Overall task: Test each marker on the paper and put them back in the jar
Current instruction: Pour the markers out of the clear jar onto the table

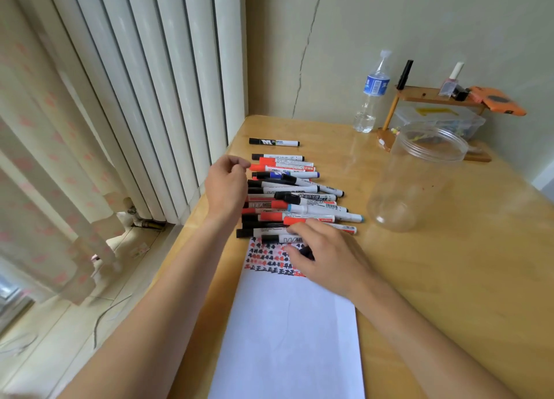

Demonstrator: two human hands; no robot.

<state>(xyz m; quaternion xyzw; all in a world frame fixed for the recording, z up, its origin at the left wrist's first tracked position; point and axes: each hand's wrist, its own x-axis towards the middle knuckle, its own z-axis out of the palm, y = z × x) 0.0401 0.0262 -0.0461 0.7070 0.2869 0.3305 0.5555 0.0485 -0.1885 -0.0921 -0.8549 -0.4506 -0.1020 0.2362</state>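
Note:
Several whiteboard markers (295, 199) with black, red and blue caps lie in a row on the wooden desk. One black marker (273, 142) lies apart at the far end. A white paper (287, 332) lies in front of me, its top covered with red and black test marks. The clear plastic jar (416, 177) stands at the right with nothing in it. My left hand (226, 186) hovers at the left ends of the markers, fingers curled, holding nothing. My right hand (326, 256) rests on the paper's top, its fingers on the nearest black-capped marker (277, 238).
A water bottle (373, 94) stands at the back by the wall. A small wooden shelf (431, 97) holds an orange device (499, 100) and small bottles, above a clear box (440, 121). White radiator panels (144, 84) and a curtain line the left; the desk's left edge (192, 216) drops to the floor.

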